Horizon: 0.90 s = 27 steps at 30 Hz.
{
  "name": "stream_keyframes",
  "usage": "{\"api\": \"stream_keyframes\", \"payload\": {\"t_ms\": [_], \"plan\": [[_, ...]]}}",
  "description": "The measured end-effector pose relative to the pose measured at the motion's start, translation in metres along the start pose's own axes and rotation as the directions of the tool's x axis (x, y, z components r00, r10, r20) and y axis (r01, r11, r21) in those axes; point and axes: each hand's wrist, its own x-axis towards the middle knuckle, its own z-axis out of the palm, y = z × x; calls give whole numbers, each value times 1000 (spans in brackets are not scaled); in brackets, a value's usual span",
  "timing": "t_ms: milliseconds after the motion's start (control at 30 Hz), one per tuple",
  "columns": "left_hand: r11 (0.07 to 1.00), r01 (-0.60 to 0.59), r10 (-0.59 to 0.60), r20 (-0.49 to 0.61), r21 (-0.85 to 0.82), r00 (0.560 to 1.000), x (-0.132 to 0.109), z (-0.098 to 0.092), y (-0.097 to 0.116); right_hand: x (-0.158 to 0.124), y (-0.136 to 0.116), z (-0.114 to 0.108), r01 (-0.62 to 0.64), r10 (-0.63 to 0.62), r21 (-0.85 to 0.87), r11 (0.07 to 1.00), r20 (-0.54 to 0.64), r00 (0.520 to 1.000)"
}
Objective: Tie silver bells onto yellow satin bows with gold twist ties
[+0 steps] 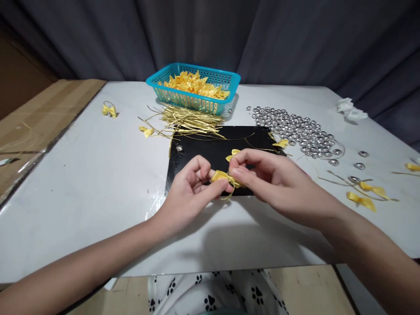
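Note:
My left hand (pixel 203 183) pinches a yellow ribbon bow (pixel 220 176) between thumb and fingers, above the near part of a black board (pixel 200 153). From the right, my right hand (pixel 262 173) closes its thumb and forefinger on the gold cord (pixel 232 183) at the middle of that bow. A thin loop of the cord hangs just below the fingertips. Another yellow bow (pixel 232 154) lies on the board behind my right fingers, partly hidden. One silver bead (pixel 179 148) rests near the board's left edge.
A teal basket (pixel 193 101) of yellow bows stands at the back, with a bundle of gold cords (pixel 190 119) before it. Many silver beads (pixel 292 129) spread to the right, near loose bows (pixel 361 201). A finished-looking bow (pixel 109 110) and cardboard (pixel 39 118) lie left.

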Motion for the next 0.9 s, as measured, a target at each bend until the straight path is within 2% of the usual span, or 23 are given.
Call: {"api": "stream_keyframes", "payload": {"t_ms": [133,300,433,567,633,700,767,833,900], "plan": [[1000,0,0,6,2,1000,-1,0,0,0,-1,-1,5,-4,51,999,-16,1000],[1000,-21,21,2,-1,1000,0,-1,-2,-3,-3,0,127,-139,-124,984,-98,985],[1000,-25,25,7,-2,1000,0,0,-2,-3,-7,0,229,-255,-298,927,-51,966],[1000,-25,26,17,-7,1000,0,0,-1,-2,-9,0,254,-265,-384,888,23,964],[1000,-21,22,8,-17,1000,1,0,-2,-2,-6,1,255,-278,-394,883,-3,960],[999,-23,23,-12,-35,1000,3,-1,-2,-4,-1,5,283,-371,-446,849,-121,921],[998,-26,25,-27,-55,999,4,-2,-2,-8,6,11,352,-525,-551,757,-192,829],[997,-23,21,-29,-72,999,4,-2,-2,-12,13,16,435,-628,-655,618,-77,775],[997,-18,16,-26,-78,1000,4,-2,-2,-15,17,20,448,-658,-741,500,12,753]]}}
